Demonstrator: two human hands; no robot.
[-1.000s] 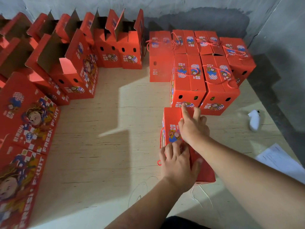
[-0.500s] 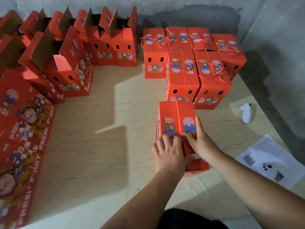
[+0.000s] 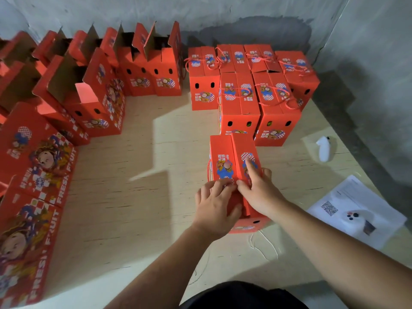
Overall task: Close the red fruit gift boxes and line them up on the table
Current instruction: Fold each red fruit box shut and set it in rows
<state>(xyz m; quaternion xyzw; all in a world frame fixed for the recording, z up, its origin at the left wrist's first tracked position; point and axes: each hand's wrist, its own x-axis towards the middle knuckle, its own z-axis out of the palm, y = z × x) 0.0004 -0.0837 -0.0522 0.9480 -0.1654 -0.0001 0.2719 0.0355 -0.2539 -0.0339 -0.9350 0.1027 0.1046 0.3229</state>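
A red fruit gift box (image 3: 231,157) stands in front of me on the wooden table (image 3: 142,197), its two top flaps folded down. My left hand (image 3: 215,206) rests on the near end of the left flap, fingers spread and thumb against the box's side. My right hand (image 3: 259,188) presses on the right flap, forefinger stretched along it. Behind this box, several closed boxes (image 3: 239,103) with red rope handles stand in rows against the wall. Several boxes with upright flaps (image 3: 153,70) stand at the back left.
More red boxes (image 3: 33,179) lie and stand along the left edge. A white bottle-like object (image 3: 323,148) lies on the right of the table, and a printed paper sheet (image 3: 356,212) lies nearer. Grey walls close the back and right.
My right hand slid back from the box's far end to its near half. The left hand stayed on the near end. The flaps now lie flat.
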